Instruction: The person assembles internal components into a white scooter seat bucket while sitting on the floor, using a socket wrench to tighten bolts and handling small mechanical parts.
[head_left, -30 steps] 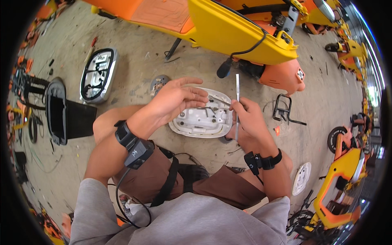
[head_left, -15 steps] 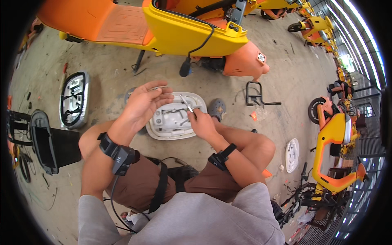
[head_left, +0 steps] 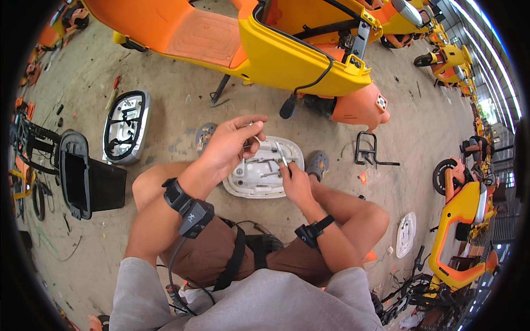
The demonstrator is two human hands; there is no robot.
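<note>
"Where's the metal tool (head_left: 282, 153)?"
"Gripped by the right hand (head_left: 296, 183), sticking out beyond its fingers."
"And the left hand (head_left: 227, 144)?"
"Its fingers curl toward the thumb; I can't tell whether they hold anything."
"Below both?"
"A white cover (head_left: 259, 186) on the floor (head_left: 171, 110); the yellow scooter (head_left: 303, 60) stands beyond."

At centre, a narrow gap separates the left hand (head_left: 231, 144) from the right hand (head_left: 295, 183); the metal tool (head_left: 282, 153) projects into it. The yellow scooter body (head_left: 281, 52) obstructs the upper centre, the black bin (head_left: 109, 185) the left side. A grey shoe (head_left: 318, 164) stands beside the right hand; beyond it, the floor (head_left: 411, 190) permits passage to the black bracket (head_left: 387, 163).
</note>
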